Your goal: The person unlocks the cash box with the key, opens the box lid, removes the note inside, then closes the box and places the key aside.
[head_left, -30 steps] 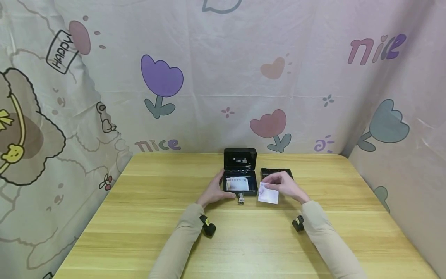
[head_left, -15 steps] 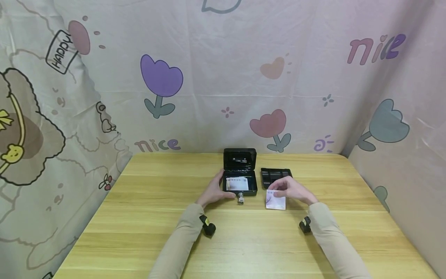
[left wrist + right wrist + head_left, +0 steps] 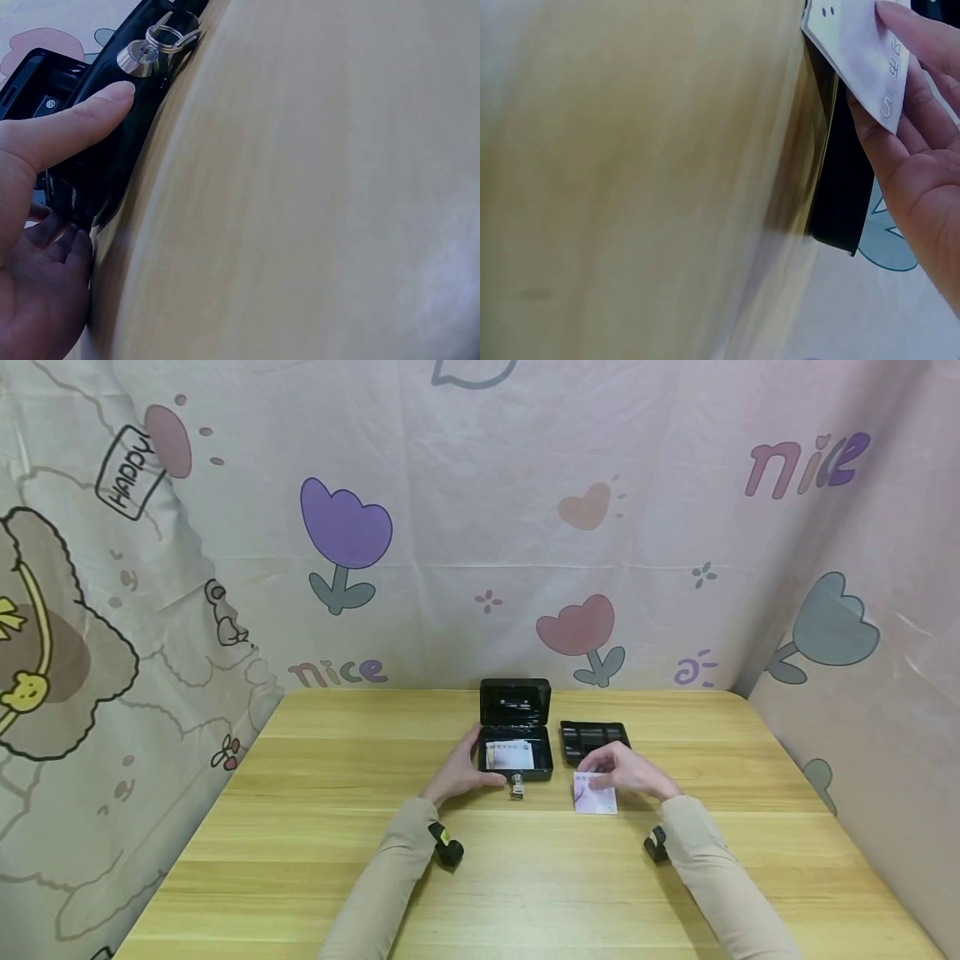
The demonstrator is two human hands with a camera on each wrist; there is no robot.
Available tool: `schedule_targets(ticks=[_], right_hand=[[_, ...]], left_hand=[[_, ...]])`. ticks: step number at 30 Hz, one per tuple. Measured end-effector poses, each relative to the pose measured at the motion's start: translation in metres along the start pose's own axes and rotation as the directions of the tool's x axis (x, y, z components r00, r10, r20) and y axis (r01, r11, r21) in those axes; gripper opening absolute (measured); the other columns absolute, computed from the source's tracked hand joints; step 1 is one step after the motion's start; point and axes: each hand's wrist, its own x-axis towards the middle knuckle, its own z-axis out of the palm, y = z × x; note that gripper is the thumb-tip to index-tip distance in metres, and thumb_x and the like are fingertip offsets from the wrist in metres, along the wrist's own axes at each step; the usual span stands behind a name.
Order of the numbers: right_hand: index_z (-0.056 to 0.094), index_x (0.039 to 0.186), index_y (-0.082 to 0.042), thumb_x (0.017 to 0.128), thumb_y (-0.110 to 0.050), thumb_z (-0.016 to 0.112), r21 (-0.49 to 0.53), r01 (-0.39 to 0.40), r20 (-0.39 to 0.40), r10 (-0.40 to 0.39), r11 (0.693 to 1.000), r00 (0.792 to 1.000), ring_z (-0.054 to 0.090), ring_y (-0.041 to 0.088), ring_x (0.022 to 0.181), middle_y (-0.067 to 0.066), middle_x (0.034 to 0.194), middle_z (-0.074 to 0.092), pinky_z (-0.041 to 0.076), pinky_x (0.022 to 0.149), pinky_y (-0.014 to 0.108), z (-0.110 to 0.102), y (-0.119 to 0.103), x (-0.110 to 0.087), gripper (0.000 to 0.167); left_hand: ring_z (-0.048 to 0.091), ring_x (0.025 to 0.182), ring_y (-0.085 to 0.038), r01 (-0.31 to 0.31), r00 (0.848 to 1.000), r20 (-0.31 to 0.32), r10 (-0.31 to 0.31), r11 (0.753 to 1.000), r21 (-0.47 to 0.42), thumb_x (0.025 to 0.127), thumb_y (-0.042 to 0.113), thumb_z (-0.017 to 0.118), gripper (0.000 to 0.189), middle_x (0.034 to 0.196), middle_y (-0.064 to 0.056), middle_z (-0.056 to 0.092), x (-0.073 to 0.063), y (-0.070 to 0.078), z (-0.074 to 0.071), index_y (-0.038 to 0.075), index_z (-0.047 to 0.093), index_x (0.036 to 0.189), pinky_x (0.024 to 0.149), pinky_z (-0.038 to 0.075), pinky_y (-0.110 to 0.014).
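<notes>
A small black cash box (image 3: 543, 760) stands at the back of the table with its lid raised. My left hand (image 3: 457, 770) grips its left front corner, thumb on the front wall beside the lock (image 3: 139, 58) with keys on a ring (image 3: 165, 37), fingers along the side. Pale printed paper notes (image 3: 510, 756) lie inside the box. To the right of the box my right hand (image 3: 630, 768) pinches a pale purple, square-looking banknote (image 3: 595, 797) between thumb and fingers. In the right wrist view printed characters show on the banknote (image 3: 859, 60), and other fingers lie behind it.
A black compartment tray (image 3: 592, 737) lies right of the cash box, partly behind my right hand. The wooden table (image 3: 525, 885) meets a printed cloth backdrop (image 3: 450, 527) at its far edge. Each wrist carries a small black camera (image 3: 448, 850).
My right hand has moved right and toward me with the banknote, baring more of the black tray. The left hand has stayed on the cash box.
</notes>
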Motion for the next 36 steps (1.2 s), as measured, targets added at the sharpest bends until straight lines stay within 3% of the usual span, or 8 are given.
schedule_targets(ticks=[16,28,36], right_hand=[[0.076,0.1,-0.002,0.08,0.005,0.075,-0.194,0.032,-0.057,-0.044,0.98,0.997,0.068,0.014,0.086,0.011,0.096,0.077,0.06,0.078,0.028,0.007,-0.004,0.004,0.021],[0.077,0.098,-0.005,0.079,0.005,0.075,-0.272,0.04,-0.099,-0.069,0.961,0.993,0.068,0.013,0.084,0.007,0.095,0.078,0.06,0.078,0.03,0.009,-0.003,0.006,0.022],[0.078,0.099,-0.007,0.081,0.003,0.076,-0.278,-0.004,-0.122,-0.031,0.961,0.992,0.066,0.013,0.086,0.006,0.098,0.077,0.059,0.08,0.031,0.012,-0.007,0.005,0.021]], left_hand=[[0.018,0.155,-0.04,0.009,1.0,0.003,-0.009,1.0,-0.016,0.071,0.026,0.091,0.12,0.169,-0.019,0.014,0.0,0.0,-0.001,0.002,0.015,0.161,0.128,0.019,-0.055],[0.017,0.156,-0.039,0.011,1.0,0.009,-0.01,1.0,-0.02,0.071,0.026,0.091,0.12,0.169,-0.018,0.014,0.0,0.001,-0.001,0.004,0.015,0.161,0.128,0.018,-0.055],[0.017,0.156,-0.039,0.007,1.0,0.008,-0.007,1.0,-0.02,0.071,0.026,0.091,0.121,0.169,-0.018,0.014,0.0,0.001,-0.001,0.003,0.015,0.161,0.128,0.018,-0.054]])
